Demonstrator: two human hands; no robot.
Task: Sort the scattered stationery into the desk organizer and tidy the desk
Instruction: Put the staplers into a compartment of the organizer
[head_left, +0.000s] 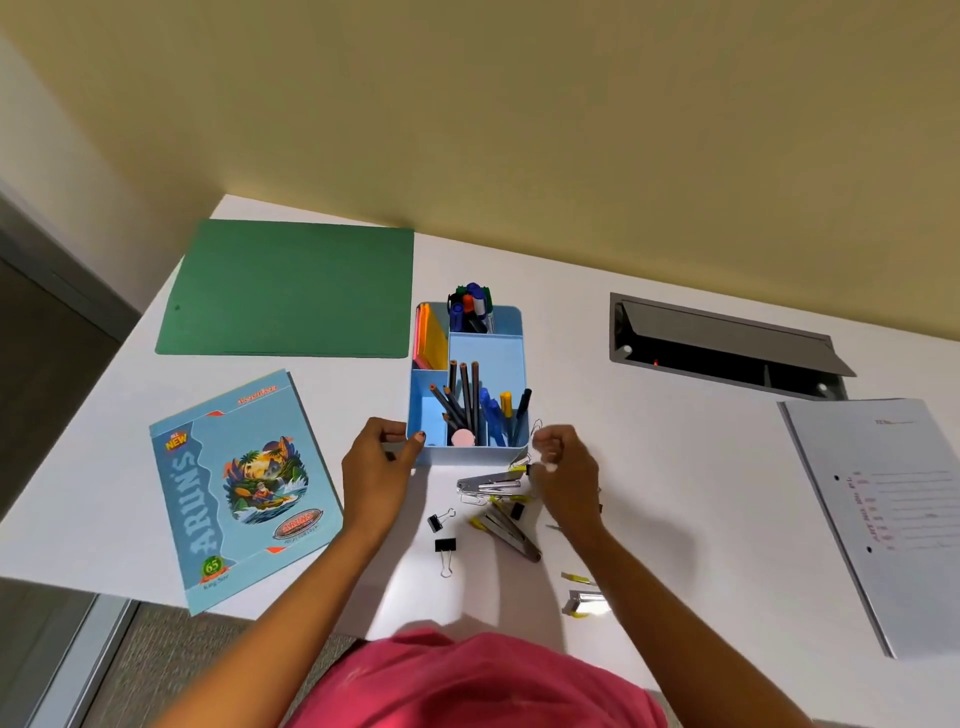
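left hand (382, 457) grips the near-left corner of the light blue plastic desk organizer (485, 358); right hand (561, 467) is curled just beside its other corner, pinching small wire paper clips (535, 427), silver staplers (491, 486) lying just under it.

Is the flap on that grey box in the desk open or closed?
Open. The grey lid of the desk cable box is tilted up at the back, and you can see the dark inside under it.
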